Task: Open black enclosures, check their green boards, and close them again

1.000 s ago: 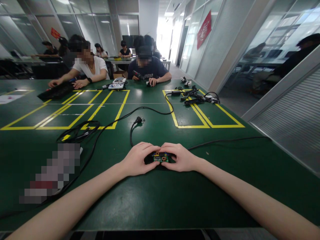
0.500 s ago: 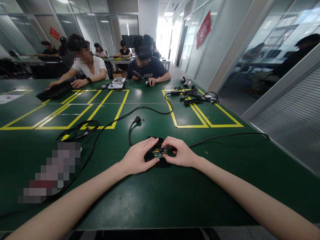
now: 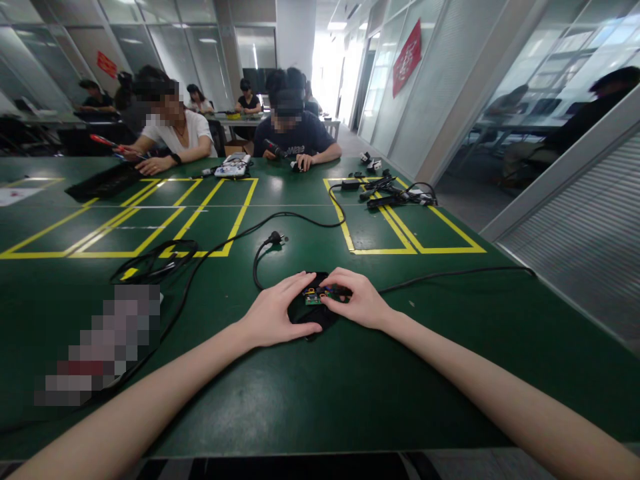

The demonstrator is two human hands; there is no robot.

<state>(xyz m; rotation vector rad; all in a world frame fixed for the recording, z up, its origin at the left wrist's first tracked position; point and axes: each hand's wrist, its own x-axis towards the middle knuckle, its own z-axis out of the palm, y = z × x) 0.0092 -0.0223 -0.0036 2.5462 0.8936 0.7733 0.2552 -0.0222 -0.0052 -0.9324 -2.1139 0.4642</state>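
On the green table in front of me lies a black plastic casing (image 3: 323, 319), with a small green circuit board (image 3: 313, 300) in or over it. Yellow ring-shaped parts and thin coloured wires show at the board. My left hand (image 3: 273, 310) curves round the casing's left side, fingers at its far edge and thumb at its near edge. My right hand (image 3: 361, 301) pinches at the board's right end with thumb and forefinger; its fingers partly hide the wires there. Whether the board sits fully inside the casing cannot be told.
A black power plug (image 3: 274, 239) on a cord lies beyond my left hand. Coiled black cable (image 3: 160, 260) lies at left, beside a blurred-out object (image 3: 110, 347). More adapters and cables (image 3: 387, 190) lie at far right. Across the table, co-workers handle a black tray (image 3: 103, 183) and small parts.
The circuit board has shifted slightly away from me and left, and the casing looks turned a little. My left thumb has moved slightly nearer me. A co-worker has raised a red tool above the tray.
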